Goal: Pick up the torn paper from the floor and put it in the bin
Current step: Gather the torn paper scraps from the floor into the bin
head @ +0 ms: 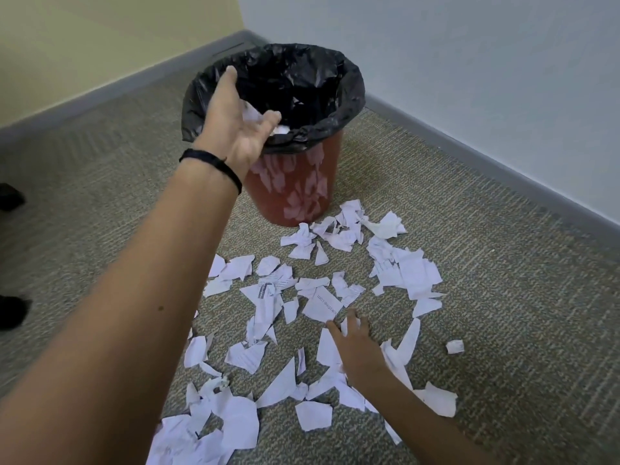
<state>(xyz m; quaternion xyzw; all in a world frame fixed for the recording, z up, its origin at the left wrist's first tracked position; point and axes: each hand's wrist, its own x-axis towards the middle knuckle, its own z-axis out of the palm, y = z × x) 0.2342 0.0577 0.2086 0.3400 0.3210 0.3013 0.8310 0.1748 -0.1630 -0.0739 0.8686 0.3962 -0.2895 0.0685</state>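
Torn paper [318, 307] lies scattered over the carpeted floor [503, 313], reaching the foot of the red bin [295, 193]. The right hand [355, 347] rests on the scraps with its fingers bent; whether it grips one cannot be told. The left hand [235, 129] hangs open over the bin's black liner [335, 82], with white scraps beside its fingers.

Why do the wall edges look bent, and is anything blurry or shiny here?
Head view: the wide-angle lens bows the grey baseboard. Head view: the left hand over the bin and the right hand among the torn paper are smeared by motion blur. Head view: the light is soft with only faint shadows, and the bin's glossy red wall mirrors pale scraps.
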